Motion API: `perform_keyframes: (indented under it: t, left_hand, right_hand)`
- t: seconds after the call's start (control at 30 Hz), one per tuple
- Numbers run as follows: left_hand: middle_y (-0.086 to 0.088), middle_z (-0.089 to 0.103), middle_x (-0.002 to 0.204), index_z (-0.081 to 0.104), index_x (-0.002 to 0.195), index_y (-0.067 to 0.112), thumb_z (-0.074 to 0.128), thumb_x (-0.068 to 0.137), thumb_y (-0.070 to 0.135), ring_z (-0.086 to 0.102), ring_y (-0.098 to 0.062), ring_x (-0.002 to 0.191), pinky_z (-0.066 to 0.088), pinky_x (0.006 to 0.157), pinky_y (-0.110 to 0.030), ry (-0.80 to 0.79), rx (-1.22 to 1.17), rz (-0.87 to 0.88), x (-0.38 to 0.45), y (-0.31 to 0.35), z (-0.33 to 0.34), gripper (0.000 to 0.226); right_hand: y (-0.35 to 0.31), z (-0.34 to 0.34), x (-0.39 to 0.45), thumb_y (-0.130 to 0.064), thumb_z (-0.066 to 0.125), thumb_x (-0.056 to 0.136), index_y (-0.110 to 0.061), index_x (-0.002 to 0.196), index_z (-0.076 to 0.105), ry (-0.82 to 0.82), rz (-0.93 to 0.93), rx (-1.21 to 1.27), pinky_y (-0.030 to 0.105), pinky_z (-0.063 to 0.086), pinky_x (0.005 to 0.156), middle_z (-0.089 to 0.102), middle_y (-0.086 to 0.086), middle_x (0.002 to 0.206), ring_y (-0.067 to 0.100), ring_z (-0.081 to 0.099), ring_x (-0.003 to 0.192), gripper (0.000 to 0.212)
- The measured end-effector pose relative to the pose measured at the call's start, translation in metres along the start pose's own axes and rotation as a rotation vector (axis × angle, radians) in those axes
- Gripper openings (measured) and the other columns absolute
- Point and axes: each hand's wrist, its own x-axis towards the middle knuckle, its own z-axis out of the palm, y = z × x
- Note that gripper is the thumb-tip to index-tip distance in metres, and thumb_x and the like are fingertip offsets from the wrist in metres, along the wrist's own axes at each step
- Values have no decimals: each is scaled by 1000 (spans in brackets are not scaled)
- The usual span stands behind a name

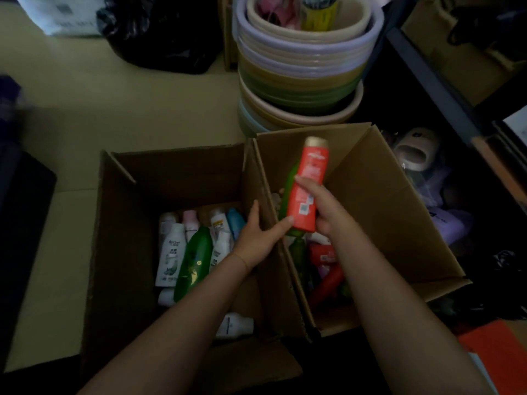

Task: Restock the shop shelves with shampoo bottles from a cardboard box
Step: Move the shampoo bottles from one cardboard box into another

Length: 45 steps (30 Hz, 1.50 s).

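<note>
Two open cardboard boxes stand side by side on the floor. The left box (pixel 176 178) holds white, green and blue shampoo bottles (pixel 194 260) lying flat. In the right box (pixel 379 212) lie red and green bottles (pixel 325 280). My right hand (pixel 328 212) grips a red bottle with a gold cap (pixel 308 183), held upright over the right box. A green bottle (pixel 288 192) stands just behind it. My left hand (pixel 256 238) rests on the walls where the boxes meet, fingers straight, thumb tip touching the red bottle's base.
A tall stack of plastic basins (pixel 305 67) stands right behind the boxes. A dark shelf unit (pixel 445 95) with goods runs along the right. A black bag (pixel 162 32) lies at the back left, and an orange item (pixel 496 352) sits at the lower right.
</note>
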Motion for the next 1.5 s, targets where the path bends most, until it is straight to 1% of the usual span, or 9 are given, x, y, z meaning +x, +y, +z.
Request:
perform_keyframes:
  t: [0.17,0.4,0.5,0.73,0.83,1.0,1.17,1.3,1.5]
  left_hand:
    - [-4,57,124,63,123,17,53,101,35,54,-22,119,41,101,-31,345,150,158,-30,0,-49,30]
    - [-19,30,157,57,129,13,60,85,22,18,-36,149,6,118,-59,1009,886,107,-45,-4,-169,45]
    - [-22,24,159,49,138,13,61,87,27,24,-39,145,14,116,-59,952,948,-85,-53,-13,-187,54]
    - [-25,17,161,56,130,15,58,87,35,32,-41,136,26,108,-47,847,972,32,-48,-10,-157,47]
    - [-27,15,161,58,127,14,57,87,36,28,-42,139,23,110,-48,844,954,50,-42,-10,-147,45]
    - [-21,31,157,52,136,9,48,90,33,24,-37,147,9,120,-49,940,750,285,-33,5,-135,52]
    - [-10,41,147,40,147,13,51,100,29,51,-28,127,42,107,-41,437,421,440,-27,24,-49,50]
    - [-10,22,158,8,157,30,51,98,43,45,-30,131,41,93,-33,325,462,379,-18,39,16,74]
    - [-19,8,161,3,156,39,56,95,47,42,-37,135,49,91,-42,392,704,176,0,36,62,82]
  right_hand:
    - [-26,34,-42,-27,78,77,-17,131,51,-56,-171,-145,40,56,82,71,6,107,21,71,93,61]
    - [-38,114,-73,-27,82,75,-36,131,44,-214,-358,-580,27,52,76,64,-9,114,9,65,99,68]
    - [-1,148,-41,-33,86,71,-29,136,43,-226,-291,-653,37,55,87,63,-6,115,12,66,99,77]
    - [145,155,24,-30,79,79,-10,146,29,30,138,-782,38,47,98,54,11,136,29,56,120,86]
    - [144,151,34,-26,67,89,-4,135,46,96,26,-818,28,43,83,59,15,129,30,58,116,55]
    - [45,142,-5,-17,60,96,-12,104,67,-121,-381,-685,22,50,71,67,7,98,16,65,84,12]
    - [-15,65,-28,-11,54,96,-17,82,66,204,-607,-506,29,53,62,66,3,77,15,63,69,19]
    - [3,-23,15,-21,59,91,-20,94,66,371,-363,-841,38,51,79,68,5,98,23,65,91,7]
    - [54,-124,71,-40,82,71,-23,143,38,163,138,-1410,43,45,104,46,6,145,28,51,127,86]
